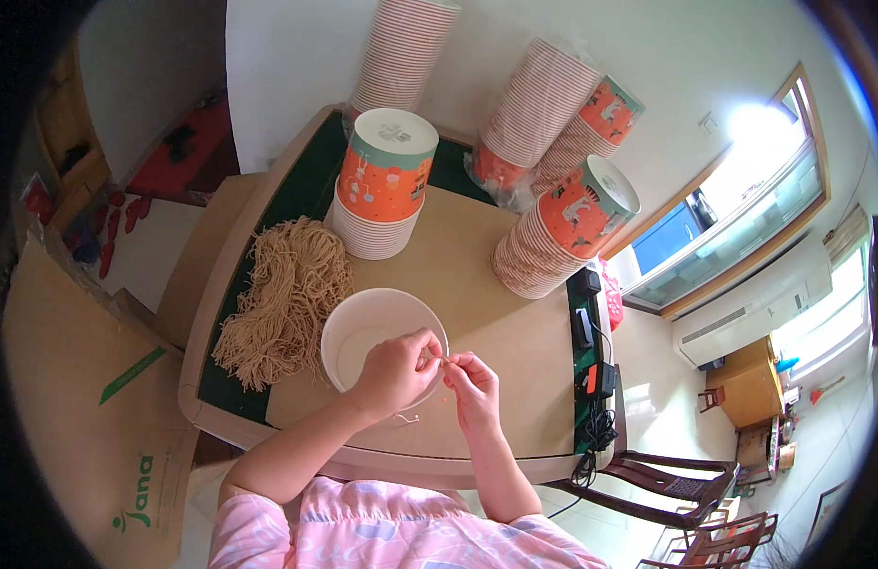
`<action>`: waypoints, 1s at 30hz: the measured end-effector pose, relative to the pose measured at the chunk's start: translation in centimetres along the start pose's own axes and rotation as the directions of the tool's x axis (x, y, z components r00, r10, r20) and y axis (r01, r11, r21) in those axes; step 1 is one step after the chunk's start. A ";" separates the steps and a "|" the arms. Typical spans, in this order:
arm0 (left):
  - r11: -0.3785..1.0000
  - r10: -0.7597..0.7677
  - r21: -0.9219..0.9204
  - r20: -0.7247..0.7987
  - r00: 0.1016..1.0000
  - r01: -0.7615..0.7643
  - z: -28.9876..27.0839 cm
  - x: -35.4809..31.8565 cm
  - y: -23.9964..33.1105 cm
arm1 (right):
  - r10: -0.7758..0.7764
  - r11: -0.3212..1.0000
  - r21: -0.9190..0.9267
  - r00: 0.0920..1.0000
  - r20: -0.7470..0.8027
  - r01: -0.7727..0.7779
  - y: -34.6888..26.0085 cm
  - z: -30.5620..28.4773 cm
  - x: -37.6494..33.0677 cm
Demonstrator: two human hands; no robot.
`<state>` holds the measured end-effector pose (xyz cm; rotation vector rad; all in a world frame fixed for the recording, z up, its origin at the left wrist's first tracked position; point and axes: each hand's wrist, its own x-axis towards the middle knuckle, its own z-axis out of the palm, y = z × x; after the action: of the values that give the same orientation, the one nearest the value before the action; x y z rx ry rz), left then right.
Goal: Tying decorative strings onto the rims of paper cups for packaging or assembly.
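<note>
My left hand point(399, 368) reaches over the near right rim of a white paper bucket point(349, 318), its thumb and fingers pinched together. Just right of that rim, my right hand point(473, 387) is pinched too, and the fingertips of both hands almost meet. Between them is something small and thin, too fine to make out. Beside the bucket, on its left, lies a big heap of beige cords point(285, 302). A short pale bit of cord or wire point(407, 418) rests on the table below my hands.
Upside-down orange-and-green paper buckets point(387, 175) stand stacked behind the open one. Another patterned stack point(562, 223) and plastic-wrapped stacks point(538, 100) are farther back. Power adapters and black cables point(598, 379) line the table's right edge. A large cardboard box point(88, 398) stands at left.
</note>
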<state>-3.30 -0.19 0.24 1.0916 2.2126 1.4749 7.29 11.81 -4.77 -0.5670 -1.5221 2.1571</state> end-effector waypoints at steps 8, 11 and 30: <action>0.997 0.043 0.057 0.041 0.998 -0.046 -0.4 -0.8 0.2 | -0.023 1.000 -0.009 1.000 -0.014 0.023 0.0 0.2 0.0; 0.997 0.050 0.050 -0.003 0.999 -0.050 0.1 -0.8 -0.3 | -0.050 0.999 -0.002 0.999 -0.013 0.050 0.0 0.4 -0.1; 0.999 0.027 -0.019 -0.083 0.996 -0.029 -2.0 -1.9 -1.6 | -0.293 0.185 -0.877 0.877 0.381 0.443 -4.3 3.2 -0.2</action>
<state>-3.84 -3.24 -0.56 1.0777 2.2408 1.5779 6.19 10.54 0.33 -0.2941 -2.6467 0.6521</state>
